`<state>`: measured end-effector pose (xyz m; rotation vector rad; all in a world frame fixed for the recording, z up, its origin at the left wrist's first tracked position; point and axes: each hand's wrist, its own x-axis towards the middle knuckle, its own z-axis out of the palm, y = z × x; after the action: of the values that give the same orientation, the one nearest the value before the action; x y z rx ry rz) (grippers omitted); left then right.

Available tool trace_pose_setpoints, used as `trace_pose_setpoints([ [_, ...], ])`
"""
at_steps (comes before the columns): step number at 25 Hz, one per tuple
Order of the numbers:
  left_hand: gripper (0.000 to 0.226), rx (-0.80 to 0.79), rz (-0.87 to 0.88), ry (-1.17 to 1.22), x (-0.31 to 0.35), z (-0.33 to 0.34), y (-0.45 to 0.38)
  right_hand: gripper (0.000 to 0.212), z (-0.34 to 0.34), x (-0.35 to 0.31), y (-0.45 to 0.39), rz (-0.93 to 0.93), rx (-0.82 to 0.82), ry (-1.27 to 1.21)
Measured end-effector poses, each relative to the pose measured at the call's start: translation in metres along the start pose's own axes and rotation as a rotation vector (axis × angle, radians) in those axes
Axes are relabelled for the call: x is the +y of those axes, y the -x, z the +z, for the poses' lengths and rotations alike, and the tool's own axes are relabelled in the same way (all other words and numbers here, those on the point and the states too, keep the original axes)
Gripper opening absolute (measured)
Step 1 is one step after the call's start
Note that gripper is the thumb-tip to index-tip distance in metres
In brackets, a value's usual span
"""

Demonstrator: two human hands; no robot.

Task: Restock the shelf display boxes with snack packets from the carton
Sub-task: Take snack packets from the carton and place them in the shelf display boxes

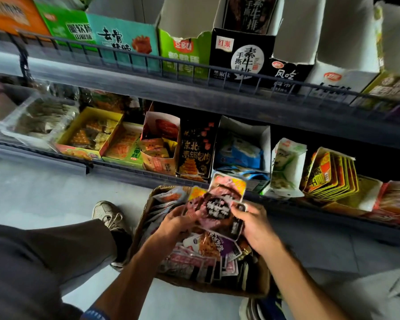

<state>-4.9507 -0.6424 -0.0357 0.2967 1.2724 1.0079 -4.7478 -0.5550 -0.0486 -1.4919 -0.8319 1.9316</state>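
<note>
Left hand (pixel 174 224) and right hand (pixel 252 224) both grasp a stack of snack packets (pixel 217 204) above the carton (pixel 259 285) on the floor. Display boxes (pixel 243 144) line the shelf at 12 o'clock.

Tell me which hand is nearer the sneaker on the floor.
Left. The left hand holds the packets over the carton, just right of the sneaker; the right hand is farther right.

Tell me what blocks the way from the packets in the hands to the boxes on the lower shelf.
Nothing visible does. Both hands, left and right, hold a stack of packets above the carton, just in front of the lower shelf. The boxes there, such as the white box, are open toward the hands, with only the low shelf edge below.
</note>
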Motion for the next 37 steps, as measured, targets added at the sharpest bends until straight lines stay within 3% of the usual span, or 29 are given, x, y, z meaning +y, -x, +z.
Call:
trace_pose_setpoints([
  [2, 0.028, 0.031, 0.008, 0.048, 0.001, -0.001, -0.002, 0.022, 0.018, 0.019, 0.005, 0.079, -0.044, 0.060],
  [6, 0.026, 0.434, -0.025, -0.094, -0.001, -0.013, -0.015, 0.031, 0.039, 0.044, 0.005, 0.225, -0.138, 0.388],
  [8, 0.029, 0.355, -0.068, -0.029, 0.003, -0.019, -0.021, 0.050, 0.045, 0.047, 0.002, 0.204, -0.024, 0.511],
  [10, 0.037, 0.097, -0.061, 0.100, 0.011, -0.019, -0.022, 0.057, 0.040, 0.048, -0.009, 0.212, 0.063, 0.206],
  [12, 0.046, -0.067, 0.012, 0.123, 0.015, -0.015, -0.023, 0.036, 0.034, 0.043, -0.014, 0.254, 0.009, -0.147],
  [16, 0.045, -0.029, 0.084, 0.087, 0.010, -0.010, -0.024, 0.026, 0.050, 0.045, -0.009, 0.225, 0.048, -0.290],
  [19, 0.045, 0.300, 0.040, -0.080, 0.001, -0.013, -0.030, 0.020, 0.058, 0.055, -0.004, 0.232, 0.097, -0.079],
  [21, 0.042, 0.418, -0.009, -0.065, -0.003, -0.015, -0.037, 0.019, 0.055, 0.061, -0.001, 0.214, -0.002, 0.269],
  [23, 0.050, 0.280, -0.033, -0.111, 0.000, -0.009, -0.036, 0.016, 0.055, 0.066, 0.001, 0.169, -0.057, 0.532],
  [25, 0.071, 0.088, -0.074, -0.345, -0.002, -0.006, -0.035, 0.011, 0.052, 0.068, 0.003, 0.149, -0.095, 0.541],
  [26, 0.066, 0.068, -0.052, -0.399, -0.004, -0.007, -0.034, 0.011, 0.051, 0.067, 0.006, 0.130, -0.152, 0.567],
  [28, 0.038, 0.209, 0.001, -0.363, 0.004, -0.016, -0.026, 0.008, 0.046, 0.068, 0.004, 0.004, -0.228, 0.821],
  [30, 0.029, 0.430, 0.017, -0.236, 0.019, -0.035, -0.024, 0.015, 0.045, 0.060, -0.003, -0.173, -0.002, 1.067],
  [32, 0.026, 0.554, 0.076, -0.098, 0.030, -0.055, -0.022, 0.021, 0.049, 0.047, -0.013, -0.275, 0.212, 1.059],
  [33, 0.025, 0.584, 0.097, -0.055, 0.034, -0.059, -0.017, 0.025, 0.050, 0.041, -0.021, -0.323, 0.229, 1.048],
  [37, 0.020, 0.579, 0.116, -0.001, 0.026, -0.063, 0.000, 0.046, 0.069, 0.031, -0.057, -0.311, -0.047, 1.313],
])
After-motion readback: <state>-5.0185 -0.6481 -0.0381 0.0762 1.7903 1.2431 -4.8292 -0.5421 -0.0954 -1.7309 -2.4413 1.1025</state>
